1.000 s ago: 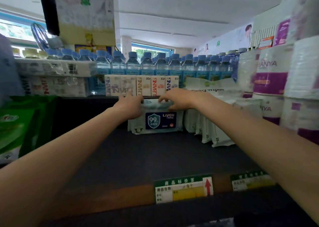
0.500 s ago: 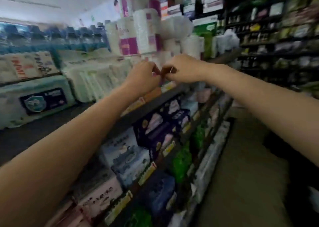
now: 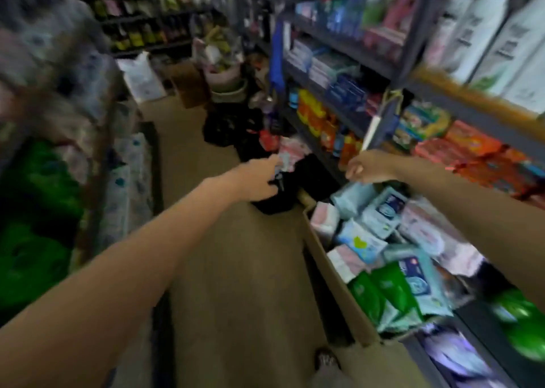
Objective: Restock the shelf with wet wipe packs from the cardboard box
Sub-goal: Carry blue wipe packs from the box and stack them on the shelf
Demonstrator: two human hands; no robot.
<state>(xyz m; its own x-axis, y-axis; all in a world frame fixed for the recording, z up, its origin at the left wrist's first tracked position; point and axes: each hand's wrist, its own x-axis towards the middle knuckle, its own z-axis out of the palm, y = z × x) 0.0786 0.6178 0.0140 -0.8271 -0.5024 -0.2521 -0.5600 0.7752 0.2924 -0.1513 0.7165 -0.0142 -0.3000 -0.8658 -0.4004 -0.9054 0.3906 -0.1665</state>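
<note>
The cardboard box stands on the floor at the lower right, open and full of several wet wipe packs in pale blue, pink and green. My right hand hovers above the box's far end, fingers loosely curled, holding nothing. My left hand reaches out over the aisle to the left of the box, also empty as far as the blur shows. The shelf with the placed pack is out of view.
A tall shelf unit packed with goods runs along the right, behind the box. Another shelf with green packs lines the left. Black bags, a white sack and a brown carton sit farther down the aisle floor.
My hands left the wipe pack on the shelf, and my view swung right and down to the aisle. Both hands now hang empty near the cardboard box.
</note>
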